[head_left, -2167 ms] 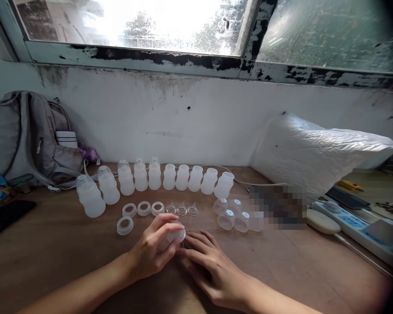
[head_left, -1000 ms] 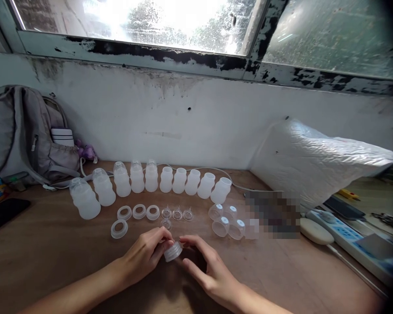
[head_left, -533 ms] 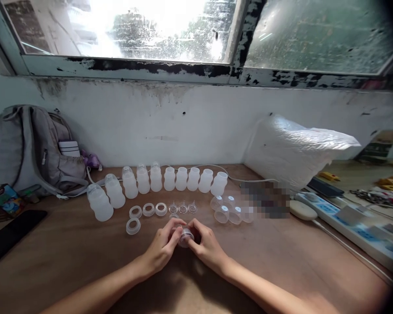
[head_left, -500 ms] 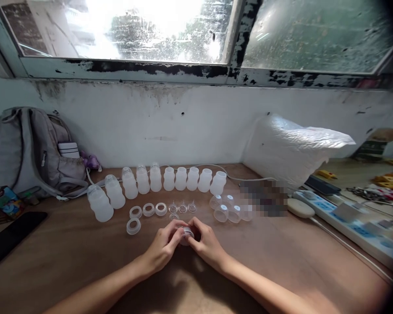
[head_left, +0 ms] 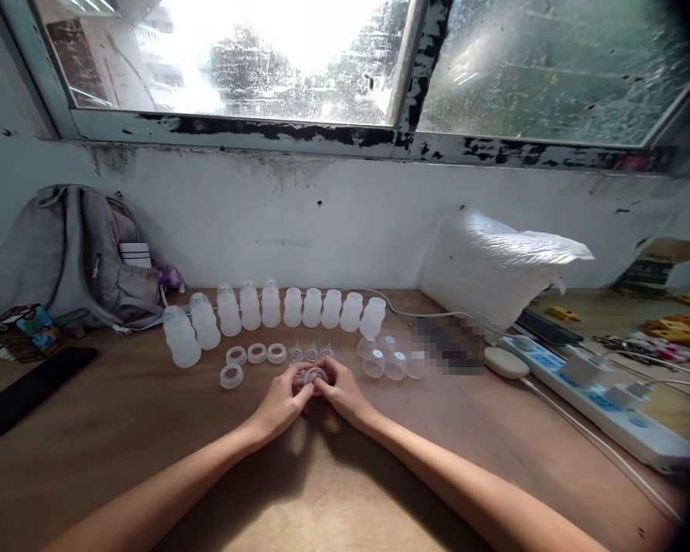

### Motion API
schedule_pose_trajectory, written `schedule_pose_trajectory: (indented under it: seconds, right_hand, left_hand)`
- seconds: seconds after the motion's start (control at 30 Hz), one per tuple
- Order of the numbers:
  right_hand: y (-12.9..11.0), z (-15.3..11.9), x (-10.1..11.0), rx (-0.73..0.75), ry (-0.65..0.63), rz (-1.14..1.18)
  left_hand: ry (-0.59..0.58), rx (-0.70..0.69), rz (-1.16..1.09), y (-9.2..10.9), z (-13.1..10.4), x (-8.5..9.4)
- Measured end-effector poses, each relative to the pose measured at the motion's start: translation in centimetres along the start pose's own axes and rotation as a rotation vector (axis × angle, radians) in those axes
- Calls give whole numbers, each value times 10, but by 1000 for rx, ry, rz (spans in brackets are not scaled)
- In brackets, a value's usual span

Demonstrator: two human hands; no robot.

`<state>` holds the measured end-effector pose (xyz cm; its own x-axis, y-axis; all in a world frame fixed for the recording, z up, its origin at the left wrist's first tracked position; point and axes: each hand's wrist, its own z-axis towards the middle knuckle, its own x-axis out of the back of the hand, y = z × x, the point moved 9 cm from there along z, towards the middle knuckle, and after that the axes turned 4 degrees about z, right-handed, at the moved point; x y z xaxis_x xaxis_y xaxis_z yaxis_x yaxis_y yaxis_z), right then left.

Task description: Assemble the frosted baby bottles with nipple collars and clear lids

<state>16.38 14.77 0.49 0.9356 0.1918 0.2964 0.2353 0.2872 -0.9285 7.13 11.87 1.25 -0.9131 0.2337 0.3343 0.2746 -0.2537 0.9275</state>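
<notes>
Between my left hand [head_left: 283, 400] and my right hand [head_left: 345, 392], a translucent baby-bottle collar ring [head_left: 316, 377] is gripped by fingers and thumbs. Something clear sits inside it, probably a teat, but fingers cover part of it. Just beyond my fingertips stand three clear silicone teats [head_left: 311, 352]. Several loose collar rings [head_left: 257, 353] lie left of them, with one ring [head_left: 231, 376] nearer to me. To the right are several clear dome caps [head_left: 395, 366]. A curved row of frosted bottles stands behind: the left ones capped [head_left: 228, 310], the right ones open-topped [head_left: 333, 309].
A black phone-like slab [head_left: 31, 391], a small carton [head_left: 26, 331] and a grey backpack [head_left: 74, 261] are at the left. At the right are a white plastic bag [head_left: 494, 264], a power strip [head_left: 603, 402] with plugs, a white oval device [head_left: 506, 363] and a blurred-out patch.
The view has shifted, so the tabletop appears a little higher. My hands, still together on the ring, have tipped it so its round face shows more.
</notes>
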Motion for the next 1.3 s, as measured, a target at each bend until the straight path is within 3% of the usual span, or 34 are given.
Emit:
schedule_pose_trajectory:
  seconds: [0.37,0.73,1.3]
  right_hand:
    - [0,5,-4,9,-83,2]
    - [4,9,-4,-59,-121,-122]
    - [2,4,-3,-75,-66,-262]
  left_hand:
    - [-5,-26,-43,-2,-2,-1]
    - [-8,-160,361,12,-11,-2]
    - [-92,-138,282,7,-10,-10]
